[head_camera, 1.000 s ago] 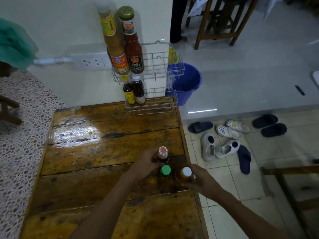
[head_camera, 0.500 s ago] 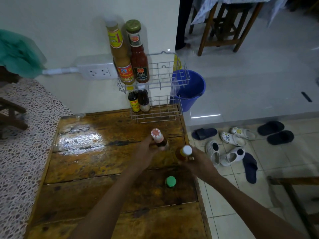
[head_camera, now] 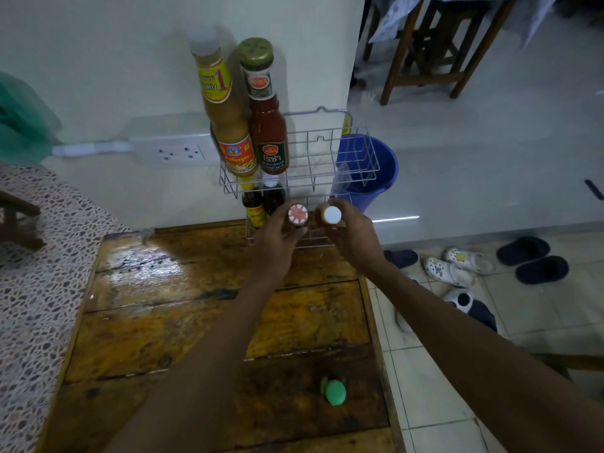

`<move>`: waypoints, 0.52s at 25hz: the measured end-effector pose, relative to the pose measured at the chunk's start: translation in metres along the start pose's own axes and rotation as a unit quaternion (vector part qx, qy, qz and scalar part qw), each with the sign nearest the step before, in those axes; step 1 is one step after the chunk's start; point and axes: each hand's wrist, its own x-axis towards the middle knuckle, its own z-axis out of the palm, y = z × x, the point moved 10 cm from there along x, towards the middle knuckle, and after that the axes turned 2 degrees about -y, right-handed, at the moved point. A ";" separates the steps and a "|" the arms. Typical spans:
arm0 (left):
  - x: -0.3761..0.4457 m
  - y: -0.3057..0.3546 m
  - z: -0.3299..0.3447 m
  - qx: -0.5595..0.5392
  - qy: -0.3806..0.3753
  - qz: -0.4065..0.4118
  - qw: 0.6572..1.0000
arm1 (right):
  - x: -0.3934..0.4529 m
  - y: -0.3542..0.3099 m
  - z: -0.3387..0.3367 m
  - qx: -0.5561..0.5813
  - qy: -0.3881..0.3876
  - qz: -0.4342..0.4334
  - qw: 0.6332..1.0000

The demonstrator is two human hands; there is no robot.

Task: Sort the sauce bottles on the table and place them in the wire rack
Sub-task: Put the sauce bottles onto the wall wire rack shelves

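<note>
Standing upright in the upper tier of the wire rack (head_camera: 330, 158): a tall yellow-sauce bottle (head_camera: 225, 116) and a tall red-sauce bottle (head_camera: 266, 125), long axes vertical, caps up, both at the rack's left end. Sitting below them in the lower tier: two small dark bottles (head_camera: 261, 204), also upright.

Gripping a small bottle with a red-and-white cap (head_camera: 297, 214) in the left hand (head_camera: 277, 243), fingers curled round its body, cap pointing up toward the camera. Gripping a second small bottle with a white cap (head_camera: 332, 214) in the right hand (head_camera: 351, 237) the same way, cap likewise facing the camera. Holding both side by side, just apart, in front of the lower tier.

Standing alone near the table's (head_camera: 163, 322) right edge, well behind the hands: a green-capped bottle (head_camera: 335, 391), cap up.

Hiding most of both held bottles behind fingers and caps, so labels are unreadable. Covering the lower tier's right part with the hands; hard telling whether either held bottle is touching the wire.
</note>
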 end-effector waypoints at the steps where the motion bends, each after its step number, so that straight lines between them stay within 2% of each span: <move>1: 0.008 -0.004 0.006 0.001 -0.007 -0.006 1.000 | 0.007 0.005 0.005 -0.004 -0.003 0.003 1.000; 7: 0.030 -0.027 0.029 0.043 0.007 -0.043 0.998 | 0.030 0.032 0.034 -0.029 -0.046 0.030 0.998; 13: 0.038 -0.031 0.031 0.080 0.073 -0.059 0.992 | 0.056 0.048 0.051 -0.041 -0.078 0.079 0.993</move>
